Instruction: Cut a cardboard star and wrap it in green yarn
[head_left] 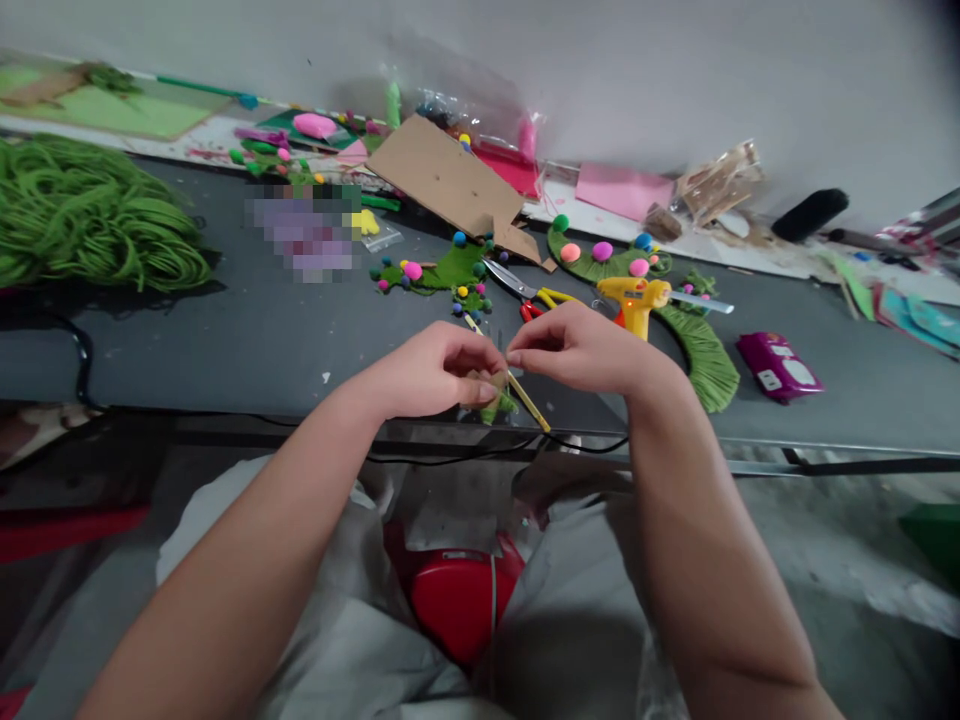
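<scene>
My left hand (442, 370) is closed on a small green piece (491, 408) near the table's front edge; the fingers partly cover it. Fingertips of my right hand (581, 345) are pinched close beside the left fingers, and whatever they hold is too small to make out. Beneath both hands lies a thin yellow stick (531, 402), slanting toward the edge. Just beyond are scissors (517, 282) with yellow and red handles, and green felt pieces (454, 268) with colored pom-poms. A yellow glue gun (637, 300) rests on a ring wrapped in green yarn (705, 365).
A big heap of green yarn (97, 215) covers the table's left end. Cardboard (450, 180) and pink sheets (622, 190) lie along the wall. At right sits a purple packet (780, 367). A black cable (450, 457) hangs along the front edge, above a red stool (457, 600).
</scene>
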